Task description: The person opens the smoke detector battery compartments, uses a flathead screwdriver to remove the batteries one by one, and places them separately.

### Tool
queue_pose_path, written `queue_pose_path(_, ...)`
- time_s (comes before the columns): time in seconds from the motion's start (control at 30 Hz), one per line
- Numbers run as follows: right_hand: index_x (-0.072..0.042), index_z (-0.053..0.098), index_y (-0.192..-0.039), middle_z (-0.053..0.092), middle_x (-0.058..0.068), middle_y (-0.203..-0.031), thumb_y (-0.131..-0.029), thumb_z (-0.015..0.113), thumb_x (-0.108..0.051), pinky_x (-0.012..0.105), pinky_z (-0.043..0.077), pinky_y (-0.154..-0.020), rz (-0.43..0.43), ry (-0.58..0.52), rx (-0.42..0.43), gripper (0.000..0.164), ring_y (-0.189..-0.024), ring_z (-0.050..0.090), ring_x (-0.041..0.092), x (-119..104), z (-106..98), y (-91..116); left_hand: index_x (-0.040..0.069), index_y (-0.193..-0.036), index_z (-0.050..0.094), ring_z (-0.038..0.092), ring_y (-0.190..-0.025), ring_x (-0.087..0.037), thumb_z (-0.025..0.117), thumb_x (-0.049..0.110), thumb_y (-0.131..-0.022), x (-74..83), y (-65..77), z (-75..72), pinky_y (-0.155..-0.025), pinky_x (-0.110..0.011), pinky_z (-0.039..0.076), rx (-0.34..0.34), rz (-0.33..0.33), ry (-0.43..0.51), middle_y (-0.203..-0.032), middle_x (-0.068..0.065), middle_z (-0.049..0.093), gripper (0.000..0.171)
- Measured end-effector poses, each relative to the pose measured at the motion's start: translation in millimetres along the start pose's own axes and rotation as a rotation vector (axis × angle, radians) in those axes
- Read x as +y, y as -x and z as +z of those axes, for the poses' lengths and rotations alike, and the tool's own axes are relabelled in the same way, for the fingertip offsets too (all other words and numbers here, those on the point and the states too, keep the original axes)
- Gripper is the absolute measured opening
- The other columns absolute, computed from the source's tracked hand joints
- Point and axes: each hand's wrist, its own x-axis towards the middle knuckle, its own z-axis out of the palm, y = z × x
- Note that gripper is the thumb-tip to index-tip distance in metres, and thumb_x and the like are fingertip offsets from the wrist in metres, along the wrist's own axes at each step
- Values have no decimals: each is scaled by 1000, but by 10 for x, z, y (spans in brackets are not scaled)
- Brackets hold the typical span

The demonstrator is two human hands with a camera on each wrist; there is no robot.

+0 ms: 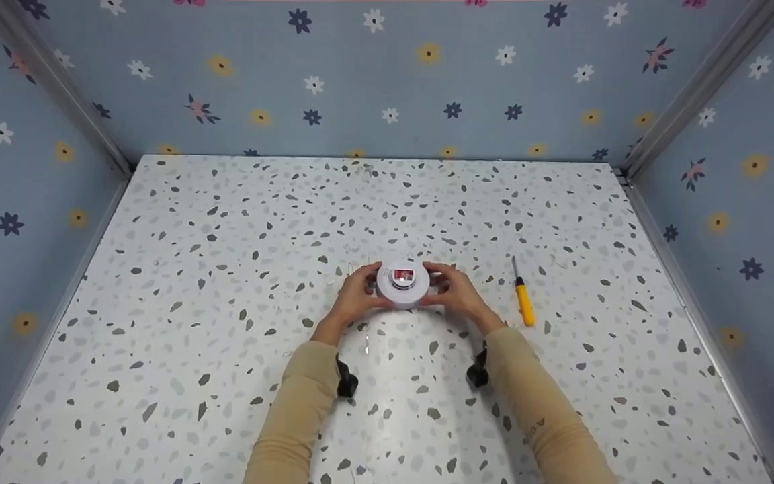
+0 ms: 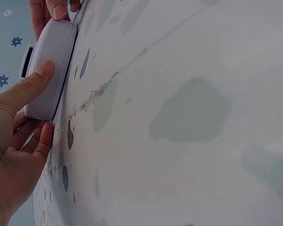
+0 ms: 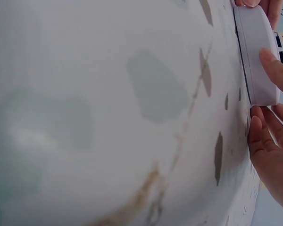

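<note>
A round white smoke detector (image 1: 403,296) lies on the speckled tabletop, its raised centre facing up with a red label on top. My left hand (image 1: 356,296) grips its left side, thumb on the near wall and fingers curled round behind. From the other side my right hand (image 1: 454,291) holds it the same way. In the left wrist view the detector's smooth side wall (image 2: 54,66) shows, with its base right at the table. Dark vent slots in the raised part appear in the right wrist view of the detector (image 3: 259,56).
A screwdriver (image 1: 524,299) with a yellow handle lies to the right of my right hand, tip pointing away. Blue flowered panels (image 1: 373,81) close off the back and both sides of the white speckled table (image 1: 226,390).
</note>
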Motion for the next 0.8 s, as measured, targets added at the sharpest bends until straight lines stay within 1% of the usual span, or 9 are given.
queue_pose_path(0.2, -9, 46, -128, 50, 5, -123, -64, 79, -15, 32, 44, -83, -9, -5, 1, 73, -99, 53, 18, 7, 0, 24, 1, -129, 42, 49, -93, -18, 82, 10, -59, -3, 20, 12, -82, -30, 43, -2, -10, 20, -113, -10, 54, 81)
queue_pose_path(0.3, -8, 47, -128, 51, 6, -122, -63, 80, -15, 31, 43, -87, -22, -23, 4, 73, -100, 52, 18, 21, -5, 33, 1, -128, 43, 49, -93, -19, 82, 13, -60, -5, 37, 8, -82, -31, 43, -5, 8, 52, -112, -10, 54, 80)
queue_pose_path(0.33, -8, 47, -128, 51, 6, -122, -63, 80, -15, 30, 43, -87, -26, -30, 3, 73, -101, 52, 18, 26, -7, 36, 1, -128, 43, 49, -92, -20, 82, 14, -60, -5, 43, 6, -81, -32, 43, -5, 20, 62, -112, -11, 54, 79)
queue_pose_path(0.37, -7, 47, -127, 52, 6, -122, -62, 80, -15, 30, 43, -87, -28, -41, 2, 73, -100, 53, 18, 30, -10, 41, 0, -126, 45, 49, -91, -20, 82, 16, -59, 4, 58, 2, -79, -30, 43, 5, 47, 66, -110, -11, 54, 78)
queue_pose_path(0.47, -7, 47, -127, 53, 7, -120, -62, 80, -15, 28, 44, -87, -31, -59, 0, 73, -100, 53, 19, 33, -23, 59, 0, -126, 46, 49, -91, -19, 82, 19, -59, 26, 87, -1, -78, -28, 43, 10, 63, 82, -110, -11, 54, 78)
queue_pose_path(0.53, -6, 47, -127, 54, 7, -119, -62, 80, -15, 28, 44, -88, -27, -74, -1, 73, -100, 53, 19, 31, -32, 72, 0, -126, 45, 50, -93, -20, 82, 18, -59, 37, 99, 4, -79, -29, 44, 14, 65, 81, -111, -12, 54, 78)
queue_pose_path(0.6, -5, 47, -127, 53, 9, -119, -63, 79, -14, 29, 44, -88, -31, -97, -4, 73, -101, 53, 20, 21, -46, 90, -1, -127, 44, 49, -96, -22, 81, 15, -60, 45, 106, 11, -82, -33, 44, 10, 51, 89, -113, -13, 53, 78)
queue_pose_path(0.7, -4, 47, -127, 52, 11, -121, -65, 78, -13, 30, 44, -89, -41, -137, -6, 70, -104, 52, 22, -2, -68, 116, -2, -127, 43, 49, -99, -26, 79, 11, -62, 46, 113, 26, -84, -39, 43, 16, 60, 117, -115, -16, 51, 76)
queue_pose_path(0.8, -3, 47, -127, 51, 12, -123, -67, 76, -12, 31, 44, -89, -59, -163, -10, 67, -105, 51, 23, -22, -93, 139, -3, -127, 43, 47, -103, -28, 79, 10, -63, 54, 127, 32, -87, -42, 42, 23, 71, 154, -117, -17, 50, 74)
